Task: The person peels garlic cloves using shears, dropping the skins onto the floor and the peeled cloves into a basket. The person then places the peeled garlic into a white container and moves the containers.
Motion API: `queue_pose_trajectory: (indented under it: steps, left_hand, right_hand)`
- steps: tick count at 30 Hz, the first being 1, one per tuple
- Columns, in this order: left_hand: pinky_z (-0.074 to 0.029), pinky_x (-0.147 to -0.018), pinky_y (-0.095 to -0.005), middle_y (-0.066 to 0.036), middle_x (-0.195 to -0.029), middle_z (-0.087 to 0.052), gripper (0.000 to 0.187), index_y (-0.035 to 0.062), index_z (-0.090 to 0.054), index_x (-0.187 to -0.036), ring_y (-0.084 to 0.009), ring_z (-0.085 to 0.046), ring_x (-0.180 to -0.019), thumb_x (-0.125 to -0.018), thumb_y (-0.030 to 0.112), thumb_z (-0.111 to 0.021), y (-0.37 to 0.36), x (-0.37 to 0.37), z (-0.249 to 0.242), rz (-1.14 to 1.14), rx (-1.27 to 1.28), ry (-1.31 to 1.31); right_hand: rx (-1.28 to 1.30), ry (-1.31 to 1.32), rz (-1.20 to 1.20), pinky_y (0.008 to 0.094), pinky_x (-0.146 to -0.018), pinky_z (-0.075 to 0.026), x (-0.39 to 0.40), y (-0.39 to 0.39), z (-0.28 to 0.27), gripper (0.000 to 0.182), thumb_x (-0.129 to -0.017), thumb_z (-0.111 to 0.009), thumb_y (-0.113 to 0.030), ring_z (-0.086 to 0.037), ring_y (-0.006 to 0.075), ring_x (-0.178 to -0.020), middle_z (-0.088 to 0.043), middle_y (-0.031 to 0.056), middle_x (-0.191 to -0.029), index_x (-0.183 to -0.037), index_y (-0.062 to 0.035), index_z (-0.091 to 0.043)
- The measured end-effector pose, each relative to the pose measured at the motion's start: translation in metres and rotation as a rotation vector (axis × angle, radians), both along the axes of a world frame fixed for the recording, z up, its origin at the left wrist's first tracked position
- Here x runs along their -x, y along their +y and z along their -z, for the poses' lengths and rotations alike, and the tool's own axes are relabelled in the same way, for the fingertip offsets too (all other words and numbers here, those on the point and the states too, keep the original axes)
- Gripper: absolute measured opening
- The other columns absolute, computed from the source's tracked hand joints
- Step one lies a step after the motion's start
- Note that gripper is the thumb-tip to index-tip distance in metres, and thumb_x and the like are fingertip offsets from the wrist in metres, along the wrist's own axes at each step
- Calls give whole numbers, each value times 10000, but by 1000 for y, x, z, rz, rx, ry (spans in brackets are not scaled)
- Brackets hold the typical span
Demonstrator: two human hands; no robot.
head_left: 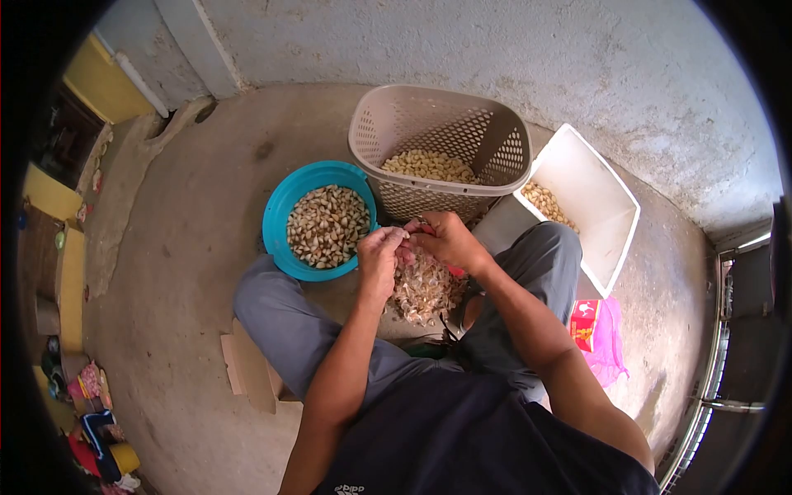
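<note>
My left hand (379, 254) and my right hand (450, 241) meet above a pile of papery skins (425, 289) on the floor between my legs. The fingers of both are closed together around something small that I cannot make out. A bit of red shows at my right hand. Left of them is a teal basin (276, 206) holding unpeeled garlic cloves (326, 227). Just beyond my hands stands a tall taupe perforated basket (437, 194) with pale peeled cloves (429, 166) inside.
A white box (610, 214) with more pale cloves (549, 205) leans at the right near the wall. Beside my right knee lie a red packet (584, 323) and a pink mesh bag (609, 342). Flattened cardboard (252, 363) is by my left leg.
</note>
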State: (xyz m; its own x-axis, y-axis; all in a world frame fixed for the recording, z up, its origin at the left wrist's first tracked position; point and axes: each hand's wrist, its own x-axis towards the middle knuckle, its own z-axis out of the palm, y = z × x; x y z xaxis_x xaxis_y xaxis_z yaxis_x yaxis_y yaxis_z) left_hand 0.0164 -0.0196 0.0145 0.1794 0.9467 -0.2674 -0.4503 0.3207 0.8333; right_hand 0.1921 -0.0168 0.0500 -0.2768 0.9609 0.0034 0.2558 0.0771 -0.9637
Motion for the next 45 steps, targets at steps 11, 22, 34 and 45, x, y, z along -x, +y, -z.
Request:
queue_pose_trajectory:
  steps: [11, 22, 34, 45]
  left_hand:
    - [-576, -594, -285, -123, -819, -712, 207, -67, -691, -989, -176, -671, -611, -997, 135, -648, -3, 3, -14, 40, -13, 15]
    - [-445, -484, -274, -42, -698, -633, 175, -31, -668, -873, -91, -549, -537, -961, 109, -613, 4, 10, 3, 73, -296, 513]
    - [-452, -480, -249, -42, -749, -622, 153, -31, -628, -947, -79, -555, -545, -989, 111, -590, 2, 5, 1, -31, -302, 366]
    - [-533, -528, -294, -59, -779, -628, 134, -18, -644, -953, -108, -570, -579, -981, 102, -594, 2, 4, 2, 10, -200, 108]
  right_hand:
    - [-199, -224, 11, 347, -701, -537, 1, -2, -4, 202, -906, -742, -88, -662, 162, -752, -703, 153, -831, -1056, 35, -684]
    - [-386, -331, -41, 408, -755, -546, 0, -3, 3, 167, -892, -716, -61, -704, 333, -850, -719, 168, -894, -1037, 19, -699]
    - [380, 561, 53, 231, -484, -444, -1, 7, 16, 206, -992, -676, -151, -566, 84, -534, -703, 81, -814, -1056, 45, -695]
    - [303, 554, 73, 207, -488, -451, 11, 6, 21, 171, -969, -712, -125, -570, 89, -539, -689, 75, -837, -1048, 12, -646]
